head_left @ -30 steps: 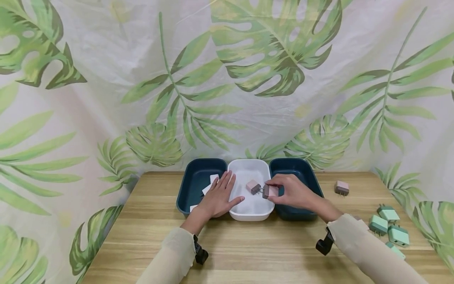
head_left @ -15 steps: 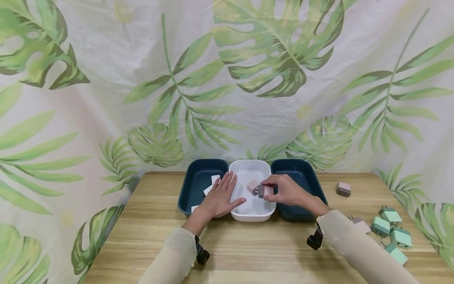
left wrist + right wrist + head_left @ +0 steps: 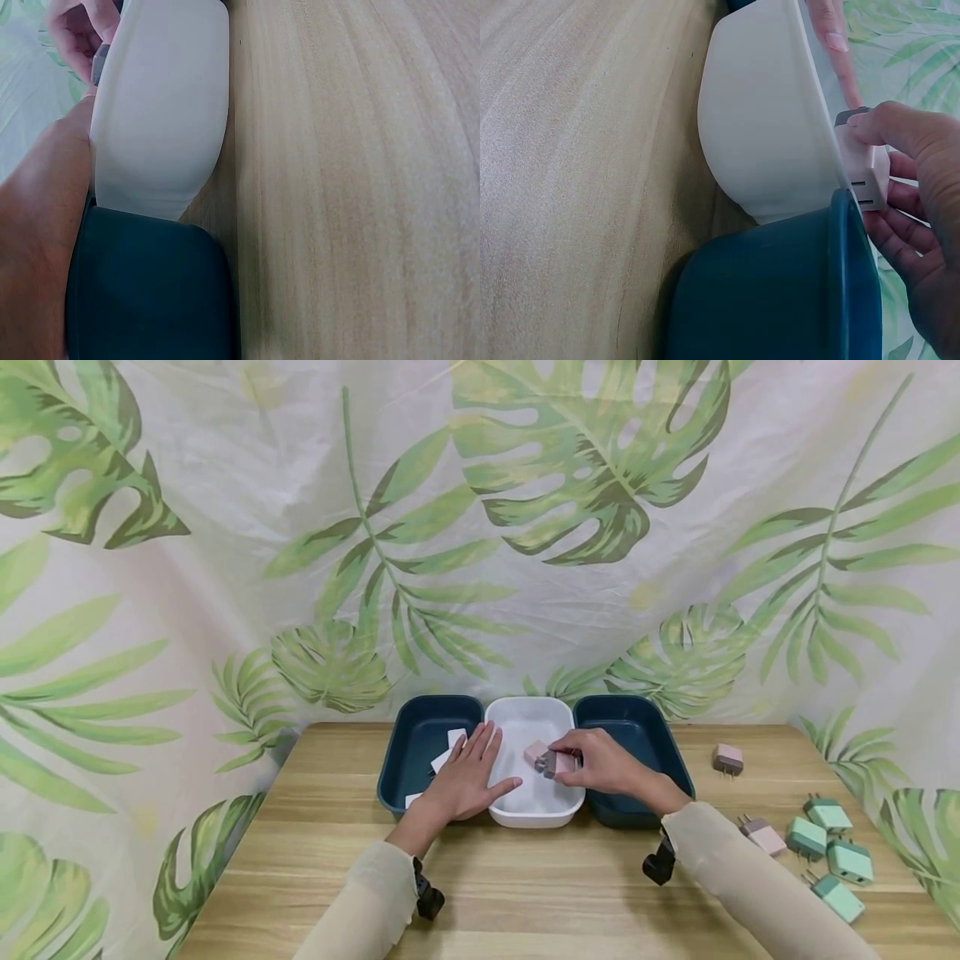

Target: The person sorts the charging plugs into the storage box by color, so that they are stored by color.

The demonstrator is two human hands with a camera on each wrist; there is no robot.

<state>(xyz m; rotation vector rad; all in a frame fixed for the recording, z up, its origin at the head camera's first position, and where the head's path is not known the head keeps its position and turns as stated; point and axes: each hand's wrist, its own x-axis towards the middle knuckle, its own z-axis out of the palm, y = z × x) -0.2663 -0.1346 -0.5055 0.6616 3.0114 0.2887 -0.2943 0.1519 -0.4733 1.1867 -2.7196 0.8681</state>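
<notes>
My right hand [image 3: 611, 762] pinches a pink and grey plug charger [image 3: 862, 161] between thumb and fingers, over the white bin [image 3: 536, 817]. A second pink charger [image 3: 536, 750] lies inside that bin, right beside the held one. My left hand [image 3: 467, 777] is spread with straight fingers over the adjoining sides of the white bin and the left dark blue bin [image 3: 408, 727]. Several white blocky pieces [image 3: 442, 762] lie in the left blue bin, partly hidden by that hand. In the left wrist view, the white bin wall [image 3: 161, 105] hides most of its inside.
The right dark blue bin [image 3: 628, 718] stands under my right wrist. On the table's right side lie two pink chargers, one farther back [image 3: 727, 758] and one nearer [image 3: 763, 837], beside several green chargers [image 3: 849, 862]. A leaf-patterned cloth [image 3: 420, 568] hangs behind the table.
My right hand has moved slightly left and inward over the white bin, bringing the held charger up close to the other pink one. My left hand stays in place.
</notes>
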